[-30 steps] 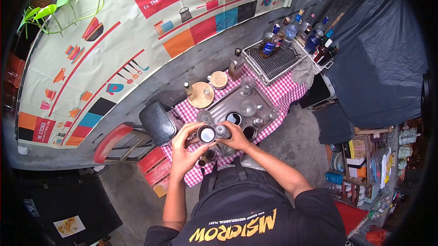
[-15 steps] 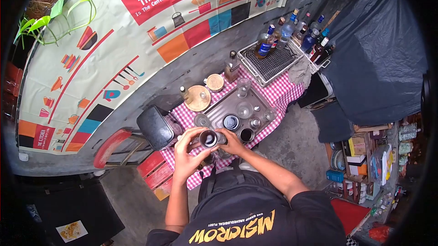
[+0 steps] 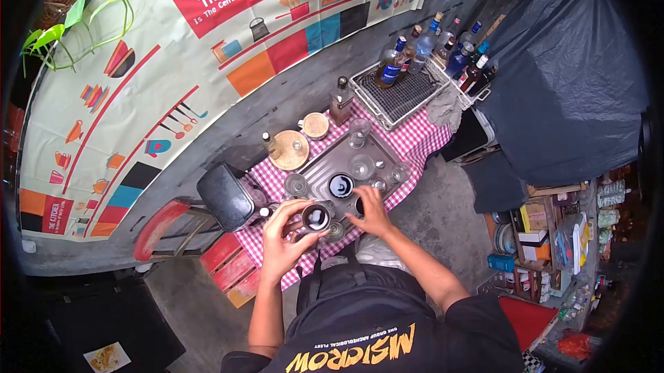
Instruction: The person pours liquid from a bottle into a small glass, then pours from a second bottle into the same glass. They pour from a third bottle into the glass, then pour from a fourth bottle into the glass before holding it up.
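Note:
My left hand (image 3: 285,236) is wrapped round a metal cup (image 3: 316,217), held up over the near edge of the table with its opening facing me. Something pale shows inside the cup. To the right, my right hand (image 3: 373,215) reaches over a dark cup (image 3: 360,206) at the tray's near edge; its fingers are apart, and contact with that cup cannot be made out. Just beyond the hands, a dark round container (image 3: 340,185) stands on the metal tray (image 3: 326,168). Clear glasses surround it, including one glass (image 3: 361,166) behind it and another glass (image 3: 296,185) at left.
A bottle (image 3: 341,102), a round wooden board (image 3: 289,150) and a wooden-lidded jar (image 3: 315,125) stand behind the tray. At the back right, a wire-lined rack (image 3: 393,114) holds several bottles. A black bin (image 3: 225,197) is at the left. Shelves (image 3: 546,252) stand at the far right.
My right hand has moved away from the metal cup, to the right, and its fingers have spread. My left hand still holds the cup. The whole view has shifted slightly.

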Demonstrator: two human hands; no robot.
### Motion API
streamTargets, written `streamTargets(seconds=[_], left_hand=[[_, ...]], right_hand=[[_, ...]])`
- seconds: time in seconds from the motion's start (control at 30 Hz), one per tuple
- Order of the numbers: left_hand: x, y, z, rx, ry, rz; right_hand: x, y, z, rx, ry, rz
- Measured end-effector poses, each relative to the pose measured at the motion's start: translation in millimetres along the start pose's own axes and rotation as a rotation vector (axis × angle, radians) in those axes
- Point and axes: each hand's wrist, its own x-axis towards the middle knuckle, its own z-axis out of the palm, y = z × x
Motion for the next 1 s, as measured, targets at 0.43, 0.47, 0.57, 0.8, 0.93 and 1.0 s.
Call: streamTargets(seconds=[0.43, 0.47, 0.57, 0.8, 0.93, 1.0], left_hand=[[-5, -7, 7, -0.056, -0.11, -0.011], [-6, -9, 9, -0.059, -0.105, -0.011], [-9, -10, 16, -0.051, -0.084, -0.02], [-4, -12, 48, -0.019, -0.045, -0.021], [-1, -13, 74, 0.029, -0.042, 0.006], [1, -1, 95, 0.006, -0.031, -0.016]], right_hand=[[-26, 74, 61, -0.067, -0.038, 0.486], [-26, 70, 62, -0.047, -0.005, 0.518], [-25, 69, 57, -0.055, -0.07, 0.566], [-25, 72, 27, 0.024, -0.135, 0.503], [-26, 76, -7, 0.132, -0.055, 0.329], [-25, 71, -31, 0.192, -0.008, 0.247]])
